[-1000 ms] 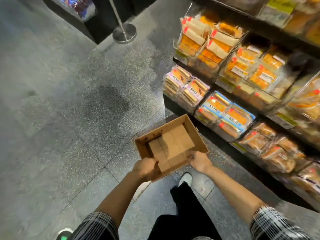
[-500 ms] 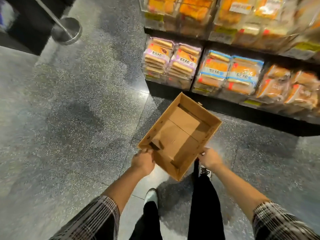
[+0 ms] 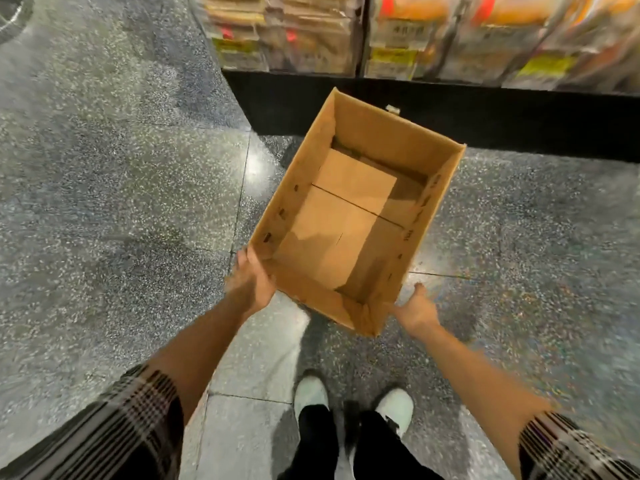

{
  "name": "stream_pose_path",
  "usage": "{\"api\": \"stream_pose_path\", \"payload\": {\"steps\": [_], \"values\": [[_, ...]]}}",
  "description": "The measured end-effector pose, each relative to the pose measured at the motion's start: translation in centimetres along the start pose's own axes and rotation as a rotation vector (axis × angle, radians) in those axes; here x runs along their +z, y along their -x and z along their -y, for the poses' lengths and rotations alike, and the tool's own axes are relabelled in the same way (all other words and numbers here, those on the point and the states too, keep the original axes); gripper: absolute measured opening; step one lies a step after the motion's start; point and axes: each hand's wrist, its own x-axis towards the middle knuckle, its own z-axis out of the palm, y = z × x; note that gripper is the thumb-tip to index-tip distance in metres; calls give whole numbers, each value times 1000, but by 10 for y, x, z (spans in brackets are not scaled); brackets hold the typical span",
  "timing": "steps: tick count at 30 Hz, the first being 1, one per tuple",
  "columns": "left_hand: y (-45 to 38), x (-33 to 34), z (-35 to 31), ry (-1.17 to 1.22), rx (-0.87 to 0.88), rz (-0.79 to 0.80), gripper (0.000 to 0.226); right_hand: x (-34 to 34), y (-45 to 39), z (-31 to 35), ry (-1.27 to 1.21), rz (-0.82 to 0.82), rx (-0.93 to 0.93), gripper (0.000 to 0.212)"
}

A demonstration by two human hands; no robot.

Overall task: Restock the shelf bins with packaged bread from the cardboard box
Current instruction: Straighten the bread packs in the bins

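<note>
Both hands meet the cardboard box [image 3: 349,216] at its near end. Left hand [image 3: 250,284] is at the near left corner, thumb up along the outer edge and fingers wrapped under the corner, holding it. Right hand [image 3: 414,311] lies against the outside of the near right corner with its fingers spread and fairly straight, thumb raised; whether it bears any weight I cannot tell.

That box sits open-topped above the floor [image 3: 114,188], turned at an angle so its far corner points toward the shelf. Nothing but its own folded bottom flaps shows inside. Small dark marks run along both long walls.

Just beyond the far end runs the black base of the shelf [image 3: 519,112], and above it clear shelf bins [image 3: 287,39] hold packaged bread [image 3: 415,8], blurred, with yellow price tags [image 3: 393,57] along the front.

Below the box, two white shoes [image 3: 396,408] and dark trouser legs stand on the speckled grey tiles. Plaid sleeves [image 3: 138,431] cover both forearms near the bottom edge.
</note>
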Motion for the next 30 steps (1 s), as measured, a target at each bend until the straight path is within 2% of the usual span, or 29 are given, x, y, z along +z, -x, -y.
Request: {"api": "stream_pose_path", "payload": {"steps": [3,6,10,13,19,23,28,30], "values": [[-40,20,4,-23,51,-12,87,24,-33,-3,-97,-39,-31,78],[-76,31,5,71,-77,-92,90,47,-58,-6,-220,-71,14,62],[-100,26,13,165,-192,-126,43,67,-73,-8,-313,-177,108,27],[-93,25,18,188,-187,-93,33,62,-65,-10,-459,-277,150,25],[-20,-1,2,348,-144,-46,27,0,6,-31,-459,-363,152,7],[55,-52,-32,229,-126,54,32,-63,82,-56,-489,-390,143,13],[169,-125,-94,152,23,209,40,-158,194,-91,-559,-443,177,10],[211,-158,-122,57,93,216,40,-199,240,-106,-590,-470,197,12]]}}
